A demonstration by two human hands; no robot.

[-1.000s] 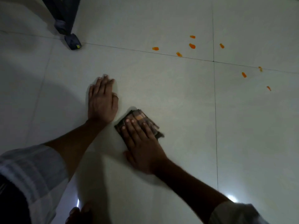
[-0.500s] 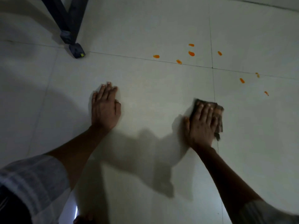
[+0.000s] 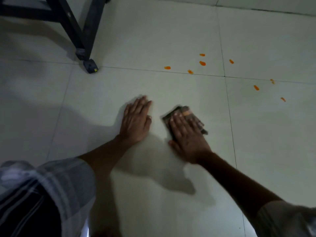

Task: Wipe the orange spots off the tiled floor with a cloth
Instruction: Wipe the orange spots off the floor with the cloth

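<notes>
Down on the pale tiled floor (image 3: 171, 40), a person leans on the left hand (image 3: 136, 122), palm flat, fingers straight, holding nothing. Right hand (image 3: 186, 137) lies flat on a dark folded cloth (image 3: 184, 113), fingers extended and pressing it to the tile rather than curled round it. Cloth sits just beside the left hand, apart from it. An orange smear shows on the cloth's far edge.

Orange spots (image 3: 202, 63) lie well ahead: one cluster near the grout line, another (image 3: 256, 87) off to the right. Cloth covers none of them, so the wiping looks unfinished.

Risks, as I judge: the soiled face could drag orange across tile not yet marked; spots on the grout line may lodge in the joint; a flat press could let the cloth slip out on a fast stroke. Dark furniture leg (image 3: 89, 64) stands at upper left, away from the spots.
</notes>
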